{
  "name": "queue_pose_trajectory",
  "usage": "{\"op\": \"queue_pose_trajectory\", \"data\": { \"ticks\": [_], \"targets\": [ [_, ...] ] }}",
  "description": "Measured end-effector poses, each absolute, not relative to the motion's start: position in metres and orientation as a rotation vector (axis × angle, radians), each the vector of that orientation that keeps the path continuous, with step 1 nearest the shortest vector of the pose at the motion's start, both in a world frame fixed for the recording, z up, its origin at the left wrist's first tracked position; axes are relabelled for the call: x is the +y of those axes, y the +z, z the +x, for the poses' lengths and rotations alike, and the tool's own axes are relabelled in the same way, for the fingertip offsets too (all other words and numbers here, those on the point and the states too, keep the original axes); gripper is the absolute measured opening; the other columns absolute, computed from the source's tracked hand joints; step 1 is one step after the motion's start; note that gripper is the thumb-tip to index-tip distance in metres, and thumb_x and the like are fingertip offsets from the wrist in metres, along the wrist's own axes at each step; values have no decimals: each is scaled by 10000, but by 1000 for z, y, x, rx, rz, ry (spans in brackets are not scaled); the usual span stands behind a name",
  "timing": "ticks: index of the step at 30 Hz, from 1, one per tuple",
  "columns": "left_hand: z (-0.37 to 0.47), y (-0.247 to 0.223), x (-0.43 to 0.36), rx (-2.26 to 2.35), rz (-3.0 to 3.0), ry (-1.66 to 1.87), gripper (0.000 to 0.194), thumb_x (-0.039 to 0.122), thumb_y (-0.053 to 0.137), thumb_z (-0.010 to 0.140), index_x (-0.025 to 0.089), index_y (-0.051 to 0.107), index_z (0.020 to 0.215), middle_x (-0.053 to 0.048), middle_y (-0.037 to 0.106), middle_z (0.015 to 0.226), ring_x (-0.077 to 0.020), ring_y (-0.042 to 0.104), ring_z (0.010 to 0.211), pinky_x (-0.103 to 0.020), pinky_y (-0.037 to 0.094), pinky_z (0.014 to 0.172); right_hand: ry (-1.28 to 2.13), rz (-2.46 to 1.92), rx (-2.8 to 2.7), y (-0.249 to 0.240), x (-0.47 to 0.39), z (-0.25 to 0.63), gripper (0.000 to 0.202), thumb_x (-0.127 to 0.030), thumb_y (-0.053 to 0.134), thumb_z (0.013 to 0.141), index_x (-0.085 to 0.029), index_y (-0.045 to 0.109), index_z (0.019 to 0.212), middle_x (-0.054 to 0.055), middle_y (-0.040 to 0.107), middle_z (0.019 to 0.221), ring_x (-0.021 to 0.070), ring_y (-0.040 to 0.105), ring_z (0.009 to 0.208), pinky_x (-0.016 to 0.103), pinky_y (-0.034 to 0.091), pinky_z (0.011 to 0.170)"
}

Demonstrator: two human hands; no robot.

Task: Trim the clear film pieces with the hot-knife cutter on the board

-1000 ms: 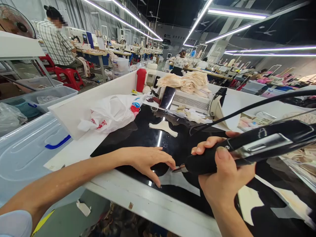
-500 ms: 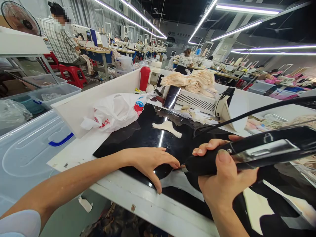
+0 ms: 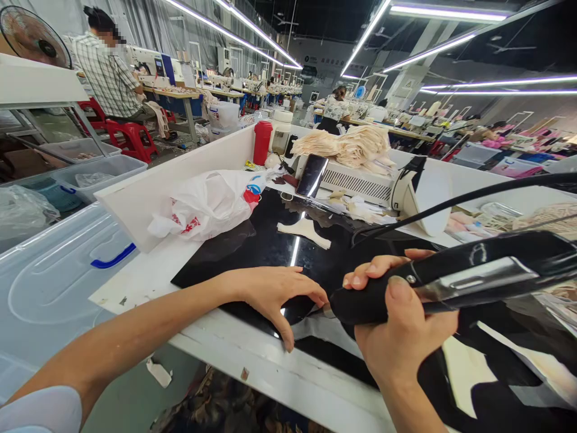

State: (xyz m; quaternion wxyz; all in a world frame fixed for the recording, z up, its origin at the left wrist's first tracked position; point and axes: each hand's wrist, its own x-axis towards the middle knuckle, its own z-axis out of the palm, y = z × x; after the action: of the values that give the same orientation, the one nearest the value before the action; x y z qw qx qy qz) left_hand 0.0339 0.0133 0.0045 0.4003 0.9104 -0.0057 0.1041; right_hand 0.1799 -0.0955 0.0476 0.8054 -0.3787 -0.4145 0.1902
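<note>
My right hand (image 3: 406, 331) is wrapped round a black corded hand tool (image 3: 469, 279) with a silver lever along its side. The tool points left, and its short metal tip is near the fingertips of my left hand (image 3: 274, 294). My left hand is open, thumb and fingers apart, with its fingertips at a thin greyish piece (image 3: 327, 329) on the glossy black sheet (image 3: 252, 255). What the tip touches is hard to make out. A small cream cut piece (image 3: 306, 231) lies farther back on the sheet. Another cream piece (image 3: 466, 373) lies to the right of my right wrist.
A white plastic bag (image 3: 211, 201) lies at the left. Behind the sheet are a phone (image 3: 312, 175), a red flask (image 3: 262, 143) and stacked cream fabric pieces (image 3: 347, 146) on a white vented box. A black cable (image 3: 473, 201) arches at the right. Co-workers sit farther off.
My right hand and the tool have shifted slightly left, bringing the tool's front end closer to my left fingertips. My left hand stays almost in place.
</note>
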Motion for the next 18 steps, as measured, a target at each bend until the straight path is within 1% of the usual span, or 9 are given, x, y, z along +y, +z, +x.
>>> {"op": "queue_pose_trajectory", "data": {
  "ticks": [3,6,11,15,18],
  "targets": [
    [34,2,14,-26,2341,263,715,361,908,693,276,582,1324,-60,649,1371,-283,591,1314,-529,187,1267,409,-829,-878,49,-96,178,323,-265,771,793,-254,586,1058,-61,626,729,131,574,543,320,540,549],
    [33,1,14,-33,2388,221,717,367,894,718,259,566,1346,-71,628,1398,-280,561,1346,-520,159,1279,451,-799,-885,50,-98,175,329,-280,779,780,-253,591,1048,-55,631,730,131,562,542,311,529,531],
    [34,1,14,18,2393,171,805,414,905,694,271,534,1394,-69,585,1457,-286,503,1408,-503,108,1294,497,-757,-906,48,-103,168,370,-339,795,767,-251,589,1061,-52,624,733,129,550,539,301,520,513],
    [35,0,14,-3,2394,197,819,425,902,694,262,525,1403,-70,603,1434,-294,499,1414,-499,124,1293,497,-780,-912,46,-102,163,341,-313,782,788,-251,580,1055,-52,623,742,132,569,551,317,535,536],
    [34,0,13,-19,2408,228,833,443,912,676,249,528,1388,-86,610,1422,-314,511,1401,-544,150,1280,509,-781,-922,47,-99,165,342,-303,782,791,-245,581,1062,-48,631,739,133,574,554,316,534,540]
  ]
}}
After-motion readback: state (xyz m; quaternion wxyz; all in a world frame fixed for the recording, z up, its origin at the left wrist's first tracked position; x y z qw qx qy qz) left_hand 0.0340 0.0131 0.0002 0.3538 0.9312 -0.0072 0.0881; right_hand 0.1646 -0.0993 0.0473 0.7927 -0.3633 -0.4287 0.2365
